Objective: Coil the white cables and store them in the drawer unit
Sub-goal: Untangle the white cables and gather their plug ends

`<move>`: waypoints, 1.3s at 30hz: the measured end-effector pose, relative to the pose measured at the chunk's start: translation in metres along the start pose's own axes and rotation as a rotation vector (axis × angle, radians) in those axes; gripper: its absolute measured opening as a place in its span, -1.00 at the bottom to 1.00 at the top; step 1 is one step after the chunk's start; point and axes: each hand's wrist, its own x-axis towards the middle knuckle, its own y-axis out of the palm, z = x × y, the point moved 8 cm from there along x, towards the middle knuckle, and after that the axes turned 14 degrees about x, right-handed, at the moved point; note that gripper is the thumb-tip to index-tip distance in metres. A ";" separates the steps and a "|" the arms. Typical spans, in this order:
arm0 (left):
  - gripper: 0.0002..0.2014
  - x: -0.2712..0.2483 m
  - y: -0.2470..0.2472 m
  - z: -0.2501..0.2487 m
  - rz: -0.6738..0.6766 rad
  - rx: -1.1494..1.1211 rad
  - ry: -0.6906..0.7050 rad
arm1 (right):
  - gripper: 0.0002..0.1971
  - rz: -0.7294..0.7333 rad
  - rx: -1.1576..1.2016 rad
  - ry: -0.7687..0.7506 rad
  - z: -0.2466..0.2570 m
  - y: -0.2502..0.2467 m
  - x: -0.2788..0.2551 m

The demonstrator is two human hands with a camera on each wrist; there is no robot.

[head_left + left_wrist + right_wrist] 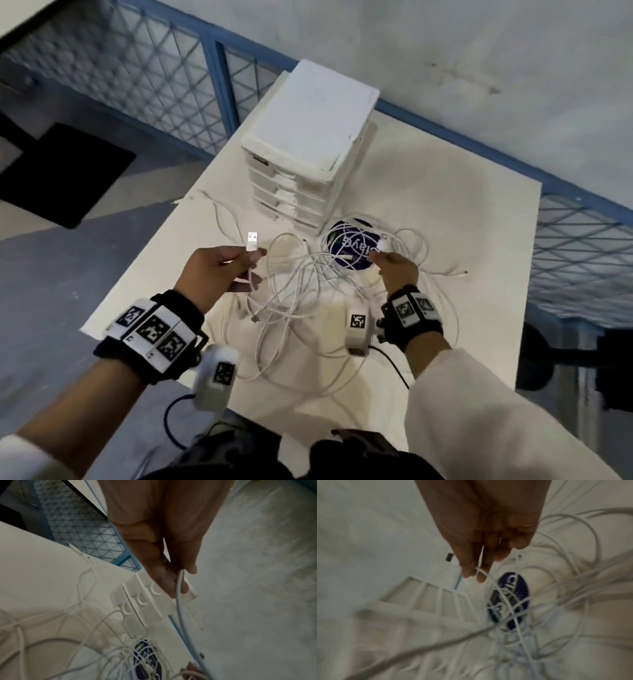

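A tangle of white cables (308, 294) lies on the white table (445, 205) in front of the white drawer unit (305, 150), whose drawers look closed. My left hand (219, 270) pinches one white cable just below its USB plug (252, 241), which points up; the cable (179, 601) hangs from those fingertips in the left wrist view. My right hand (397, 267) pinches another cable end near a white plug (383, 245), above a round dark blue sticker (349, 246). In the right wrist view a thin cable (489, 577) runs from between its fingers (467, 569).
The drawer unit stands at the table's far left part. A blue-framed mesh fence (164, 85) runs behind the table. A loose cable end (459, 273) lies to the right. Bare tabletop shows at the far right. Grey floor is to the left.
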 end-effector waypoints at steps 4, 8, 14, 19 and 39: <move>-0.84 0.000 0.036 -0.015 0.046 -0.034 0.013 | -0.83 0.175 0.390 -0.084 0.032 0.003 -0.085; -0.84 -0.008 0.083 -0.042 0.167 -0.017 0.107 | -0.82 0.237 0.430 -0.070 0.036 0.008 -0.142; -0.89 -0.019 0.139 -0.064 0.344 0.199 0.292 | -0.74 0.257 0.568 -0.029 0.024 0.008 -0.164; -0.81 -0.022 0.168 -0.073 0.573 0.579 0.515 | -0.77 0.207 0.637 -0.044 0.022 -0.017 -0.164; -0.68 0.108 0.218 0.002 0.580 1.510 0.543 | -0.78 -0.055 0.839 -0.014 0.002 -0.058 -0.160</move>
